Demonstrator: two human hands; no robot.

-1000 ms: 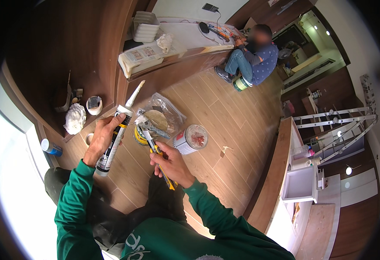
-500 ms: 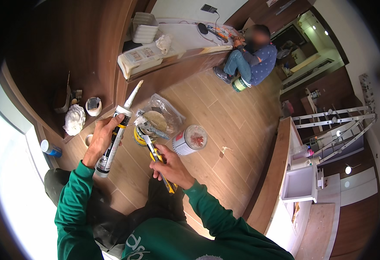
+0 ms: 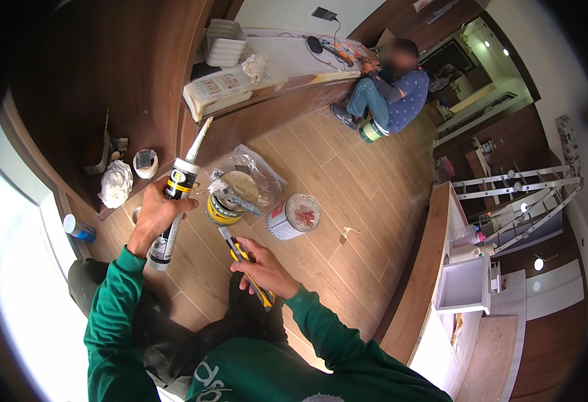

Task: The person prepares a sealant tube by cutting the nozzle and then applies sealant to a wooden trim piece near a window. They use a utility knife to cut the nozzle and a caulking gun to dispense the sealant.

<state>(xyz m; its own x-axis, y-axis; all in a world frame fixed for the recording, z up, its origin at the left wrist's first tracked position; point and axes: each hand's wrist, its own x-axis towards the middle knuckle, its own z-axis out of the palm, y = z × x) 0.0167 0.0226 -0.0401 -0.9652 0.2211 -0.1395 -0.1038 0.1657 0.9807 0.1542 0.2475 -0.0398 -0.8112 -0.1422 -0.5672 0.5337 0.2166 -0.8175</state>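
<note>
The wooden floor [image 3: 347, 181] serves as the landmark; all items below lie on or above it. A second person [image 3: 391, 90] sits at its far end, well apart. Two paint cans stand near the centre: an open can [image 3: 230, 201] on a clear plastic bag [image 3: 257, 171], and a lidded can [image 3: 294, 216] just beside it.

The step in hand appears to be preparing the sealant cartridge [image 3: 173, 201] for opening. The left hand [image 3: 154, 216] has its fingers wrapped fully around the cartridge body, holding it tilted above the floor, nozzle pointing away. The right hand [image 3: 264, 268] has its fingers closed round a yellow utility knife [image 3: 243, 261], blade end toward the cartridge but apart from it. The next move likely calls for bringing blade and nozzle together with a steady, controlled cut.
</note>
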